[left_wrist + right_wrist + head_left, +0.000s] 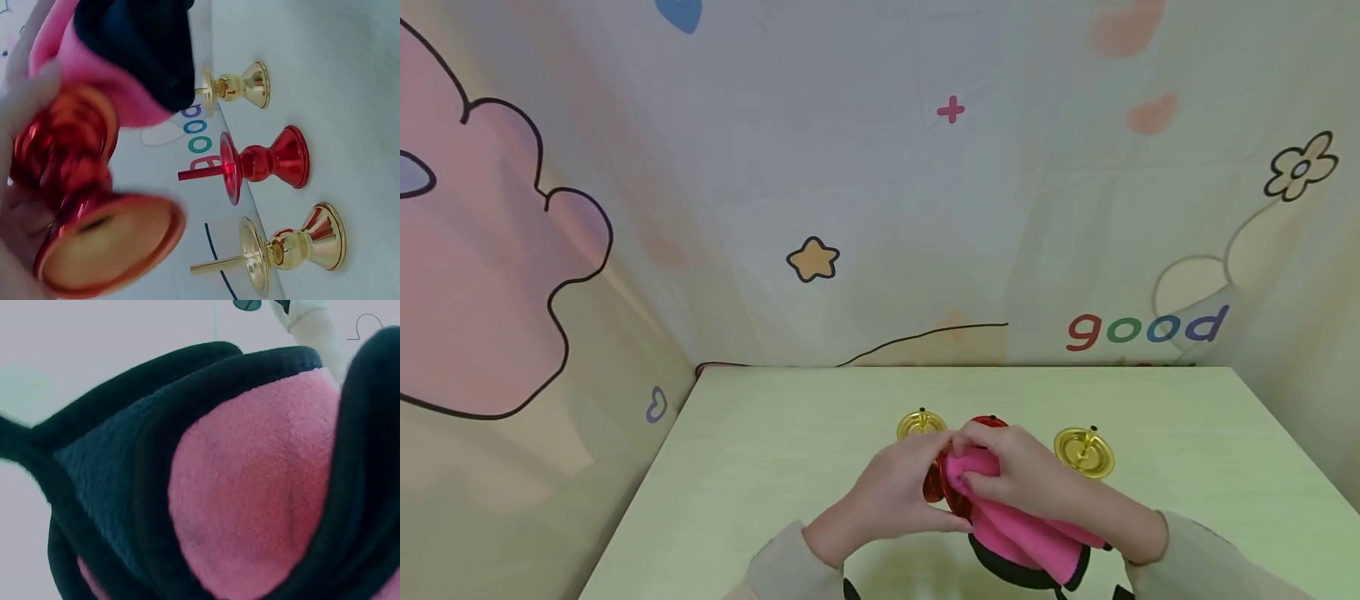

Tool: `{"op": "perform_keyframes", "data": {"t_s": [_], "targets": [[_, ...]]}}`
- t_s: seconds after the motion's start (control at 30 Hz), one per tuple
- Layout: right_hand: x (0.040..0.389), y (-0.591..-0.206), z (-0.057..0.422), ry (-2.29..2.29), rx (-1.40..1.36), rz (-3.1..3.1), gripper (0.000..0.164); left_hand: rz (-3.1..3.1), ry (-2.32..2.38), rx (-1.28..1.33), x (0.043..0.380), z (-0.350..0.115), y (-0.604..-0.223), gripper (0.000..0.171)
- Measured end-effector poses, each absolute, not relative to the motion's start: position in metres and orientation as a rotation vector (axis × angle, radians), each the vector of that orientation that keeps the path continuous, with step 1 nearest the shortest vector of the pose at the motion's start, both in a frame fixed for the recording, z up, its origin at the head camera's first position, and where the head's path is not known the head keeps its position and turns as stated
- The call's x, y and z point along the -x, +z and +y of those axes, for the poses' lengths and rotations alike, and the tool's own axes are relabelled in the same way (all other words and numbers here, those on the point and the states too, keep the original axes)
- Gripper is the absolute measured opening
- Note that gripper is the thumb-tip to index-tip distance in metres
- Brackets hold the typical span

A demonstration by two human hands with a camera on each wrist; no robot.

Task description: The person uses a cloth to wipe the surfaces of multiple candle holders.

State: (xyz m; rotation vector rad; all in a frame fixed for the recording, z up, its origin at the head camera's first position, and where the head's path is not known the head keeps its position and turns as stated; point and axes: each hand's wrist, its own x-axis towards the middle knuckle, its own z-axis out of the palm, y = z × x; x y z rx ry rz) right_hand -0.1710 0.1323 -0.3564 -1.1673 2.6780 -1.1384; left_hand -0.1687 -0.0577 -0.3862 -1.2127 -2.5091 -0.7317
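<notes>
My left hand (891,490) grips a red metallic candlestick (75,165), held tilted with its round base facing the left wrist camera. A pink cloth with black edging (1026,542) is pinched in my right hand (1033,473), and its bunched part presses against the candlestick's dish. The rest of the cloth hangs down below the right hand in folds. In the right wrist view the cloth fills most of the picture and hides the fingers.
Beyond the hands, a second red candlestick (259,164) stands upright between two gold ones, a left one (917,423) and a right one (1084,454). All three have a thin upright spike. A patterned curtain (880,183) hangs behind the pale table (760,433).
</notes>
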Motion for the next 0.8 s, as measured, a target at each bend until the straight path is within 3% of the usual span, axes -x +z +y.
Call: {"op": "perform_keyframes", "data": {"t_s": [0.23, 0.47, 0.8], "targets": [[0.176, -0.359, 0.135, -1.275, 1.043, 2.624, 0.014, -2.058, -0.332, 0.975, 0.164, -0.045, -0.403, 0.084], [0.171, -0.357, 0.134, -1.033, 1.134, 2.698, 0.017, -2.381, -0.508, 1.133, 0.163, -0.052, -0.402, 0.09], [0.166, -0.354, 0.13, -0.777, 1.443, 2.74, 0.017, -2.656, -0.964, 1.385, 0.174, -0.062, -0.387, 0.056]]}}
